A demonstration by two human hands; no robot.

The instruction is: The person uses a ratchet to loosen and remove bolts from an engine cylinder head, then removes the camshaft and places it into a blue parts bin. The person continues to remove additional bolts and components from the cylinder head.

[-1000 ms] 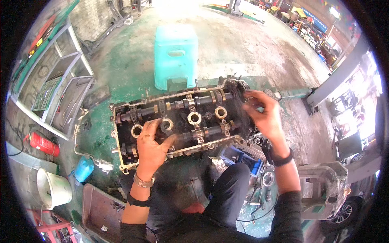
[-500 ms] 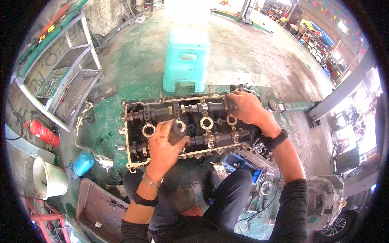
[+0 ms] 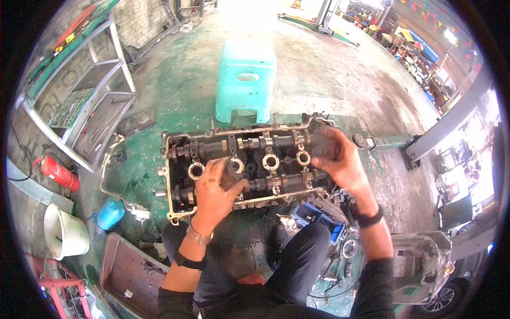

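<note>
A long cylinder head [image 3: 258,184] with a pale rim lies crosswise before my knees. Two dark camshafts and a row of round ports run along it. My left hand [image 3: 215,183] is over its left half, fingers and thumb curved around a dark, rounded thing whose kind does not show. Blurred by motion, my right hand [image 3: 345,159] is at the right end of the head, thumb and fingers apart. Nothing can be made out clearly between them. Under it, the dark end of the far camshaft is partly covered.
A turquoise stool [image 3: 246,85] stands beyond the cylinder head. At left are a metal shelf rack [image 3: 79,141], a red fire extinguisher [image 3: 59,173], a white bucket [image 3: 66,234] and a brown tray [image 3: 114,268]. A blue box [image 3: 313,217] of parts sits by my right knee.
My right hand has come off the far right end of the cylinder head, moving nearer and a little right, with its fingers spreading. My left hand stays in place.
</note>
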